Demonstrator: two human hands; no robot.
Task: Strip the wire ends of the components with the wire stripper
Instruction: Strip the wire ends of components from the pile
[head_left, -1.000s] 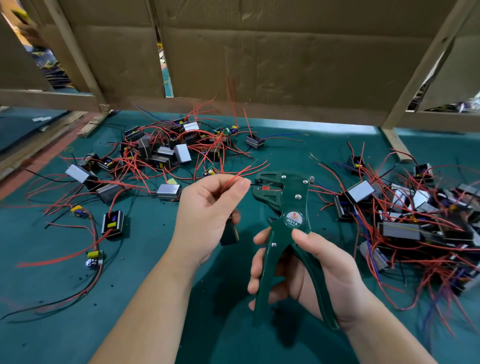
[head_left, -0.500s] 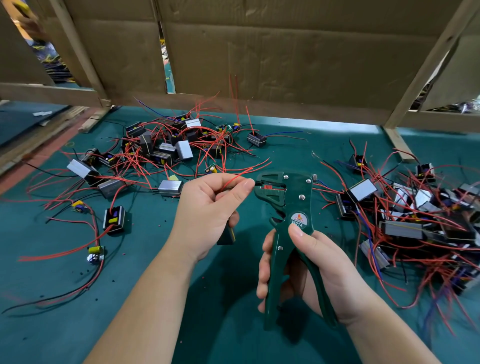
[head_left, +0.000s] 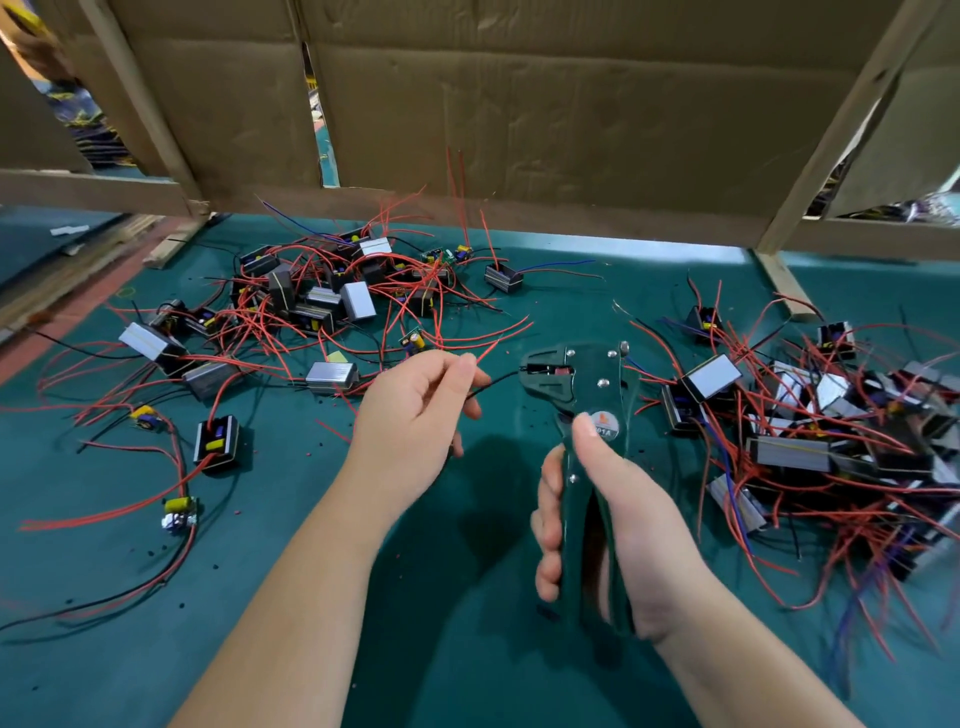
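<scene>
The left hand (head_left: 415, 415), at the centre of the frame, pinches a black wire (head_left: 493, 383) between thumb and forefinger just short of its end, which probably keeps the free length stiff as it runs straight into the mouth of the wire stripper (head_left: 597, 376) to the right. The component on that wire is hidden by the hand. The right hand (head_left: 618, 525), lower centre, is clamped round both handles, which sit close together, with the thumb laid up the front, probably to steady the tool as it bites. A round sticker (head_left: 605, 423) by the thumb tip shows an orange mark and "01A"; the thumb covers the rest. 2 heaps flank the hands on the teal mat (head_left: 291, 597): the left heap (head_left: 322, 306) and the right heap (head_left: 831, 431). Which holds finished pieces I cannot tell.
</scene>
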